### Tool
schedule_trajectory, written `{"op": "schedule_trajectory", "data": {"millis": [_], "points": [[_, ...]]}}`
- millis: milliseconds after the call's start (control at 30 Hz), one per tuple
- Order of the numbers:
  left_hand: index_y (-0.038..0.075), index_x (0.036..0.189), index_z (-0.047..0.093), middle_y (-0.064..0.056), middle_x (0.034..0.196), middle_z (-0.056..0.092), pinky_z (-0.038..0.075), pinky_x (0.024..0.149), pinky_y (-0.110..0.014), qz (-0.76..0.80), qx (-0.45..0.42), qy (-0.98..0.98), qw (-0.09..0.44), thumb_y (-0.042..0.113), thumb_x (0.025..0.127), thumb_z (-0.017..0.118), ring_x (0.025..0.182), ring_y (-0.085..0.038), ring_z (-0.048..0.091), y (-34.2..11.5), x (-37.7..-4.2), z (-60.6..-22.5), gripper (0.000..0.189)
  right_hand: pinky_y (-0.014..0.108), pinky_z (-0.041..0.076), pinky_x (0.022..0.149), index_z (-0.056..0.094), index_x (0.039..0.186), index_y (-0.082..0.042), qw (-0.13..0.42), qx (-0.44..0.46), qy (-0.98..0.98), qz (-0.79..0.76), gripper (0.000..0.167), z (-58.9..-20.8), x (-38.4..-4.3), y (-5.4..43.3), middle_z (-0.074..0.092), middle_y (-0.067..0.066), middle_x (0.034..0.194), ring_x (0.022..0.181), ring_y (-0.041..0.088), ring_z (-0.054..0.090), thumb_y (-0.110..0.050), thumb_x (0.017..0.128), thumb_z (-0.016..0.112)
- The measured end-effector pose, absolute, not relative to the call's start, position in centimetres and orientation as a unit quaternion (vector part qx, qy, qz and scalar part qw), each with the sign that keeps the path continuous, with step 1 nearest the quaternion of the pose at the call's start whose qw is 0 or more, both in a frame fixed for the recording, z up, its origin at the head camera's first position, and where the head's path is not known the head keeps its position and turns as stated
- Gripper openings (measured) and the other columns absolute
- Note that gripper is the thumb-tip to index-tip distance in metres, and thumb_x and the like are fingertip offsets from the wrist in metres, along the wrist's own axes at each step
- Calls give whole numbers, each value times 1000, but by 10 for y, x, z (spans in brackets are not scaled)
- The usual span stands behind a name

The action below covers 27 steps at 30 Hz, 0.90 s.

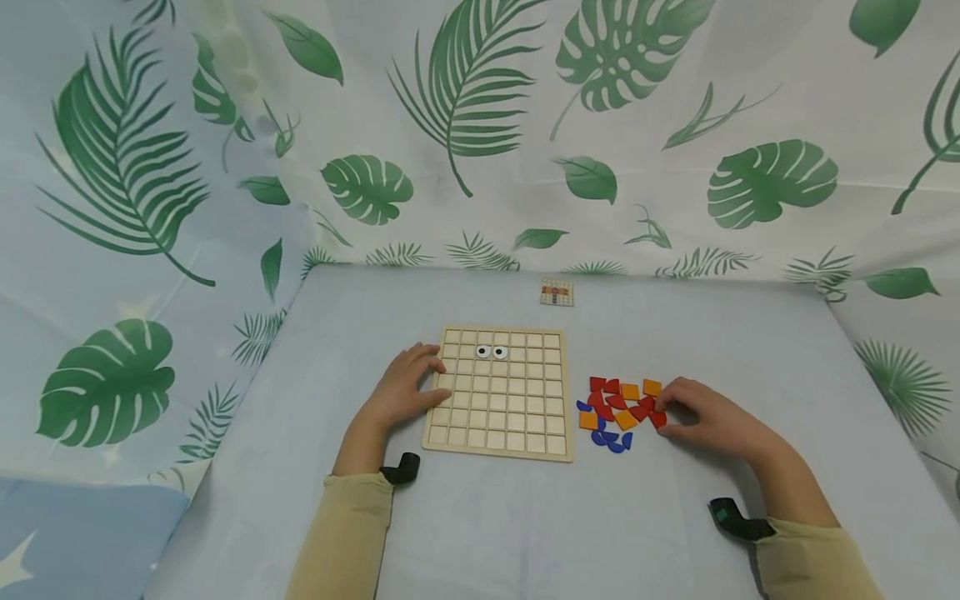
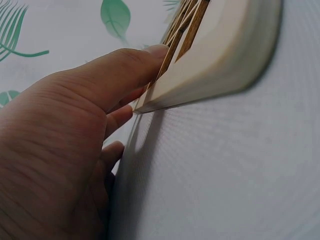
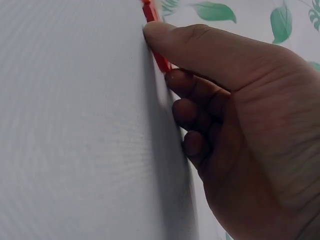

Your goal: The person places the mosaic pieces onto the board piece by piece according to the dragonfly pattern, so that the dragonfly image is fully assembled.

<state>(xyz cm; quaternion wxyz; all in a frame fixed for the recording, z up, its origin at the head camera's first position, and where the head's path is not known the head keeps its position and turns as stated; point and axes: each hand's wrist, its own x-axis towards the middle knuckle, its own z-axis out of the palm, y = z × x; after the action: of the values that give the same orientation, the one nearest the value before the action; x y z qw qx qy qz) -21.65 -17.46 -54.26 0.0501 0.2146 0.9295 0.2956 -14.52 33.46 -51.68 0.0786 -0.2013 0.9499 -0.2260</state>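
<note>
A square wooden grid board (image 1: 495, 455) lies flat on the table, with two round eye pieces (image 1: 483, 352) in its upper cells. My left hand (image 1: 407, 383) rests at the board's left edge. In the left wrist view the thumb (image 2: 135, 67) lies over the rim (image 2: 200, 75), with the other fingers lower beside it. Right of the board, my right hand (image 1: 708, 417) pinches a red tile (image 1: 657, 418) between thumb and index finger at the right side of the pile. Seen edge-on in the right wrist view, this red tile is partly covered by the thumb (image 3: 200, 47).
Red, orange and blue tiles lie loosely piled right of the board, among them an orange square (image 1: 588, 421) and blue rounded pieces (image 1: 616, 447). A small patterned card (image 1: 557, 292) lies behind the board. Leaf-print cloth (image 1: 465, 217) hangs around the table (image 1: 495, 533).
</note>
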Motion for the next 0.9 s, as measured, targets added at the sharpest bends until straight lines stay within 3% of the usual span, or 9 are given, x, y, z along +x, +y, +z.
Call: {"op": "schedule_trajectory", "data": {"millis": [333, 600, 900], "points": [[21, 106, 58, -4, 154, 42, 12, 127, -51, 305, 212, 927, 53, 39, 87, 74, 152, -34, 23, -174, -216, -541, 31, 26, 56, 90, 62, 101, -28, 76, -191, 953, -221, 32, -519, -145, 331, 58, -10, 102, 99, 10, 51, -35, 79, 83], [21, 107, 58, -4, 154, 42, 12, 127, -51, 306, 213, 926, 55, 39, 87, 74, 152, -33, 22, -175, -216, -542, 32, 29, 56, 89, 61, 102, -29, 80, -186, 956, -214, 30, -521, -145, 332, 57, -10, 102, 99, 9, 50, -33, 80, 81], [20, 108, 58, -5, 154, 42, 13, 127, -51, 308, 216, 925, 55, 39, 87, 74, 152, -34, 21, -175, -216, -541, 32, 20, 54, 83, 64, 97, -35, 45, -224, 938, -260, 20, -521, -144, 337, 59, -18, 98, 93, -1, 53, -22, 87, 76]]}}
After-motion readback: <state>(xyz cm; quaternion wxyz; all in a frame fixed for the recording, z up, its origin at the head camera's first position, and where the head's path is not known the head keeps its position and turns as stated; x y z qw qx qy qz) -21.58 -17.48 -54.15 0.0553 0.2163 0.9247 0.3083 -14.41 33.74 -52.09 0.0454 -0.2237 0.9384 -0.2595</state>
